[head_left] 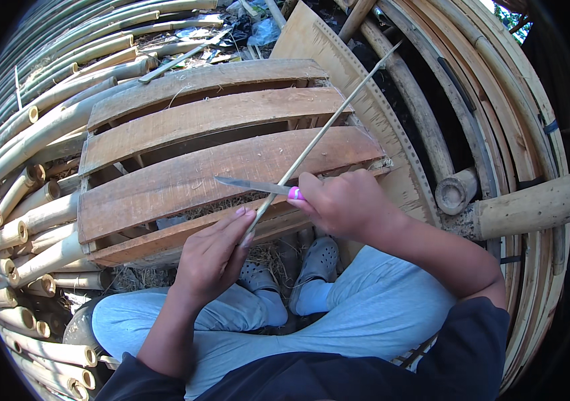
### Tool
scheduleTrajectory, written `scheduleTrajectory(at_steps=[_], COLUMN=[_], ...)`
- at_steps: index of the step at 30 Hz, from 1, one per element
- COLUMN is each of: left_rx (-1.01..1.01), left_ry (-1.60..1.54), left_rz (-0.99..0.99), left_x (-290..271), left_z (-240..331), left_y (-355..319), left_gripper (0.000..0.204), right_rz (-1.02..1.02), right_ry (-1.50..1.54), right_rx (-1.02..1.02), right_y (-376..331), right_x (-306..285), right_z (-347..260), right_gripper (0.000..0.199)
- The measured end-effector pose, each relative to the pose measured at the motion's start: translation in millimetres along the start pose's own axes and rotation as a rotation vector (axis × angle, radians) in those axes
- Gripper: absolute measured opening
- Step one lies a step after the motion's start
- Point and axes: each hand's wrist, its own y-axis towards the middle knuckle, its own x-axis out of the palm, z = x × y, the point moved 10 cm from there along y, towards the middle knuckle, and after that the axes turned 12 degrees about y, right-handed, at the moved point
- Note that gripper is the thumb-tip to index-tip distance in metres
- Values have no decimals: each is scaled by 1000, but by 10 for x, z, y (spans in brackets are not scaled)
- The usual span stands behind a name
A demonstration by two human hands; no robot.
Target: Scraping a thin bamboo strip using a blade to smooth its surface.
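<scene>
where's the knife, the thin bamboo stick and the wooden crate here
knife (pixel 248 185), head view, on the middle of the blade
thin bamboo stick (pixel 338 117), head view, on the shaft above the hands
wooden crate (pixel 184 123), head view, on a bare upper slat

Sunlit outdoor yard: stacked bamboo poles (pixel 24 174) surround a slatted wooden crate (pixel 184 160).
</scene>
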Motion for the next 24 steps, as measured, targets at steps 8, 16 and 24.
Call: scheduleTrajectory(at_steps=[8,16,24], left_rx=[0,-27,-22], left_ry=[-9,13,-12], left_rz=[16,-20,-29], left_x=[-14,-13,54], left_z=[14,-36,-42], left_y=[14,-29,-29], left_gripper=[33,33,35], right_rz=[325,202,363], right_ry=[0,-67,130], right_rx=[118,277,46], right_y=[77,118,44], right_x=[-252,-275,-200], right_z=[740,1020,771], right_gripper=[35,37,36])
